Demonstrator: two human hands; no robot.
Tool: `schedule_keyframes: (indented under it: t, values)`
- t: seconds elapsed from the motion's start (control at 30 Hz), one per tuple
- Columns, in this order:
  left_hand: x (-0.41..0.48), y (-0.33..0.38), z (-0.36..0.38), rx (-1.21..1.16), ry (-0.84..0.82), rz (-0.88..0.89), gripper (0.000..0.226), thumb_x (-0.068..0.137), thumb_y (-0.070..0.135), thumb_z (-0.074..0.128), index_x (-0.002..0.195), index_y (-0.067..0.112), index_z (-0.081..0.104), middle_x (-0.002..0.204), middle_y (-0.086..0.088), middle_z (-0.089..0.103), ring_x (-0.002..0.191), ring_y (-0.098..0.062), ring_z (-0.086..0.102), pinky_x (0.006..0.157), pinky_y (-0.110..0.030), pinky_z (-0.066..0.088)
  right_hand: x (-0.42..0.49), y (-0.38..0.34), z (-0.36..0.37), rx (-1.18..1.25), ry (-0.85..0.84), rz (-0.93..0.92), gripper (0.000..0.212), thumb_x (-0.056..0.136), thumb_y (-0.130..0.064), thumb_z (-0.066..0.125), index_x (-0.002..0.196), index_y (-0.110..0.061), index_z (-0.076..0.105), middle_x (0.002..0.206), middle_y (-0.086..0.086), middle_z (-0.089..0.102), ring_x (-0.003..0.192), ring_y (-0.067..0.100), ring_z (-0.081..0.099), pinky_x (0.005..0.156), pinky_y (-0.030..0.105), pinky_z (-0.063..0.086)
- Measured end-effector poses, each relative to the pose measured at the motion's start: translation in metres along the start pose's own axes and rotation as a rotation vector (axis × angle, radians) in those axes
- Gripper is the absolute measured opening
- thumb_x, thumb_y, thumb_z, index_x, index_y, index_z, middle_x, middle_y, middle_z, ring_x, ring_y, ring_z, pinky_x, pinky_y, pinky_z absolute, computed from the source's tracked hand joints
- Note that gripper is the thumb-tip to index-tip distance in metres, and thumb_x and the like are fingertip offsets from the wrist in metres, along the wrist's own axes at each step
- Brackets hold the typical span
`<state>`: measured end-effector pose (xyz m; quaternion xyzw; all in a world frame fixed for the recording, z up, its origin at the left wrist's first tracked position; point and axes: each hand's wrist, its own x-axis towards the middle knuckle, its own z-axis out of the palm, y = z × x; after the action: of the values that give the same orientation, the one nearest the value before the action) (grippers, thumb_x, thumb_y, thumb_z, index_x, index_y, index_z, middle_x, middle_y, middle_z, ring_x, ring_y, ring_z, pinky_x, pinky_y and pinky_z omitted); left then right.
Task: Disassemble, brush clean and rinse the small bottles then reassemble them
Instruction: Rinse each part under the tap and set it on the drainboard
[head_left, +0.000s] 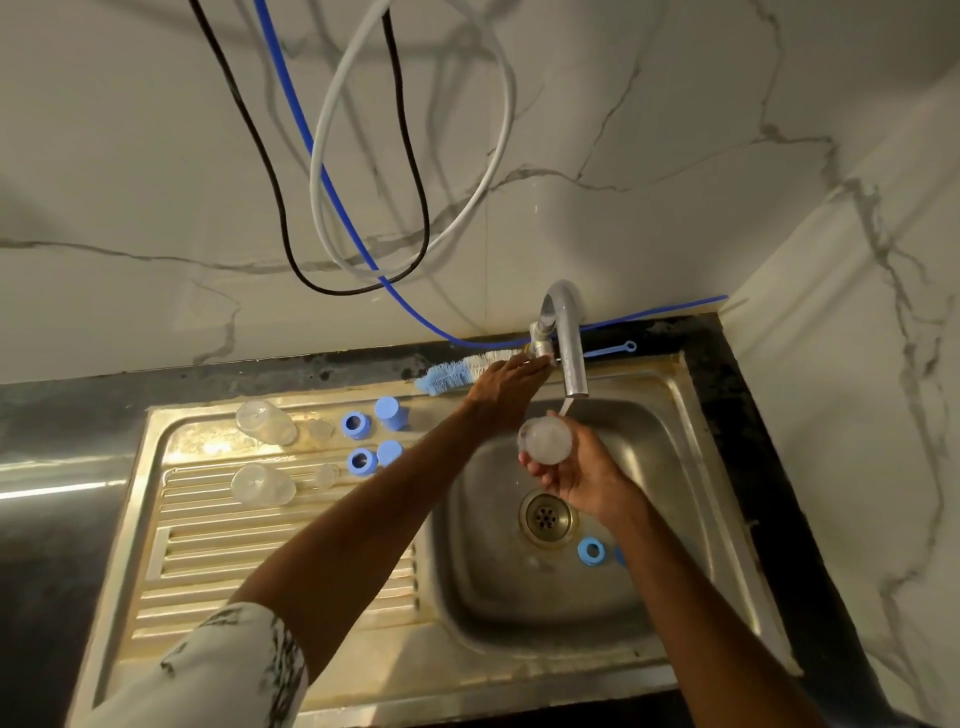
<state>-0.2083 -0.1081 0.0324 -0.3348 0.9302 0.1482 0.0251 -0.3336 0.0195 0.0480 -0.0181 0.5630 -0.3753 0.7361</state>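
My right hand (574, 475) grips a small clear bottle (544, 440) under the water stream from the tap (571, 358), over the sink bowl (649, 467). My left hand (506, 387) reaches to the tap's valve handle (540, 345) and touches it; its fingers look extended. Two more clear bottles (266, 422) (262, 484) lie on the drainboard (234, 545), with two clear small parts (322, 430) (324, 475) beside them. Blue rings (355, 425) (361, 460) and blue caps (390, 413) (389, 452) stand to their right. Another blue ring (591, 551) lies in the bowl.
A blue-and-white bottle brush (457, 373) lies on the ledge behind the sink, its handle passing behind the tap. Black, white and blue cables (363, 208) hang on the marble wall. The drain (545, 516) sits mid-bowl. A wall corner closes the right side.
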Motion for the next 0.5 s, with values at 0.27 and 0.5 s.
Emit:
schedule_keyframes:
  t: [0.27,0.5]
  values:
    - [0.006,-0.004,-0.011,-0.086,0.006,0.035,0.062,0.09,-0.001,0.067,0.149,0.01,0.049,0.154,-0.008,0.048,0.141,-0.031,0.044,0.112,-0.047,0.043,0.013,0.013,-0.008,-0.566,0.225,-0.394,0.061,0.074,-0.044,0.086,0.126,-0.022,0.064,0.123,0.008,0.07,0.104,0.022,0.069,0.081,0.036,0.06]
    - [0.005,0.001,-0.014,-0.068,-0.002,0.007,0.059,0.094,-0.003,0.06,0.15,0.01,0.048,0.156,-0.009,0.046,0.144,-0.031,0.041,0.114,-0.046,0.041,-0.016,0.012,0.003,-0.821,0.444,-1.022,0.048,0.079,-0.016,0.085,0.122,-0.011,0.065,0.107,-0.009,0.069,0.093,-0.002,0.065,0.081,0.007,0.049]
